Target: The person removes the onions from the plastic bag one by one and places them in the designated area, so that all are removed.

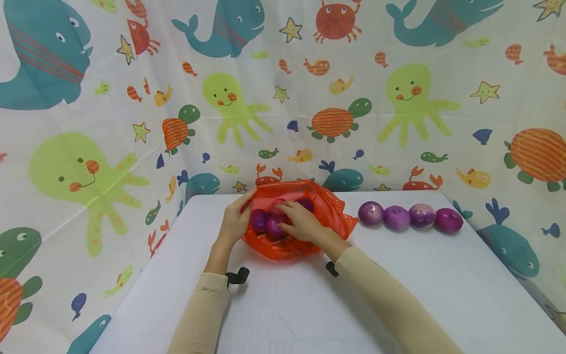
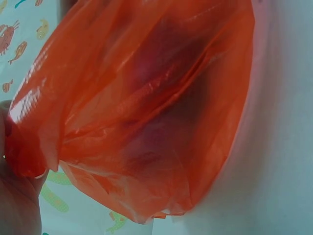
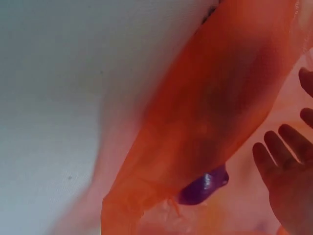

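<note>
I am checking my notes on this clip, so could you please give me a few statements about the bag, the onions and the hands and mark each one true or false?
1. Four purple onions lie in a row on the white table, right of the orange plastic bag. True.
2. The left hand holds the bag's edge. True.
3. The right hand rests flat on the table away from the bag. False: it reaches into the bag's opening, among the onions there.
4. The bag is empty. False: several purple onions show inside it.
5. The bag is blue. False: it is orange.
</note>
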Demonstrator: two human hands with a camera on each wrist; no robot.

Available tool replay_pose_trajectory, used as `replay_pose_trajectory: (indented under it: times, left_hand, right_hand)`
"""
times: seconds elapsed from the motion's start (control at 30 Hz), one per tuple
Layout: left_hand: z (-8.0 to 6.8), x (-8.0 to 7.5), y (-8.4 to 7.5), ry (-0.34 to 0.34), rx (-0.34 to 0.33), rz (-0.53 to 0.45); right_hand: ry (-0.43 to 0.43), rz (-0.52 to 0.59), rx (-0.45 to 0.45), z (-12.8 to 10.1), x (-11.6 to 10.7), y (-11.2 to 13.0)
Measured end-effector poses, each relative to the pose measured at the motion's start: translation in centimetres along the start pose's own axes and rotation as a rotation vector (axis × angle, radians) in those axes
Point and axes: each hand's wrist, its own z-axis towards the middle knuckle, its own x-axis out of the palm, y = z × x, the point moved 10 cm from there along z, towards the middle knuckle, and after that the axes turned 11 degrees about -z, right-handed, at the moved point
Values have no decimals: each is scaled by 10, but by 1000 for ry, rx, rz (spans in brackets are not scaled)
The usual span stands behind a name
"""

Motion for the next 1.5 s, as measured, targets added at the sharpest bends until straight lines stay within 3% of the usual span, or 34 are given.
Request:
replay_pose_trajectory:
  times: [0.3,0.63,0.93,1.33,1.5]
  left_hand:
    - [0,1,2,4,-14,-9]
    - [0,0,0,-2,-10,-11]
    - [0,-1,0,-9,0,-29]
    - [0,-1,0,-4,-8,-8]
    - [0,-1,0,-2,-6,-5]
  right_hand:
    - [119,-27,-20,2,24,7]
    - [111,-87,-15,1,29,11]
    - [104,-46,17,0,33,5]
    - [41,66,24,-4,14,-6]
    - [-37,101,21,-11,-5,-9]
